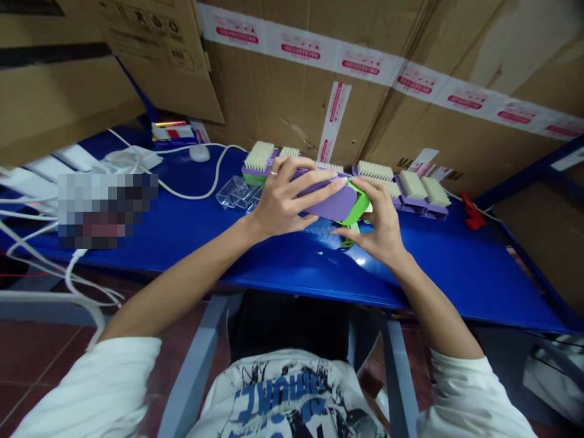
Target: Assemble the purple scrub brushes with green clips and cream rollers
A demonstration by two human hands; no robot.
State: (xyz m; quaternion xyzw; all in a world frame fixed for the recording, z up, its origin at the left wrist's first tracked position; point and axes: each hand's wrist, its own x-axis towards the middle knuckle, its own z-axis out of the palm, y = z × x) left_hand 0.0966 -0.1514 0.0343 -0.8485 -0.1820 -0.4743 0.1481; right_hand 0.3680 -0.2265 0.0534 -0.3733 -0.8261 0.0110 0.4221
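Observation:
Both hands hold a purple-and-green brush (332, 202) above the blue table, its flat purple face turned toward me. My left hand (289, 198) lies across the purple part with fingers spread over it and the thumb below. At the brush's right end, my right hand (381, 219) grips the green edge (357, 205) between thumb and fingers. Below it on the table is a small light-green piece (349, 236), partly hidden by the right thumb. Behind the hands stand several purple brushes with cream bristles (374, 170); my fingers cover some of them.
Clear plastic trays (238, 193) sit left of my left hand. White cables (196, 196) and a white mouse-like object (199, 152) lie farther left, near a blurred patch. A red object (473, 213) is at the right. Cardboard (283, 85) walls the table's (292, 261) back.

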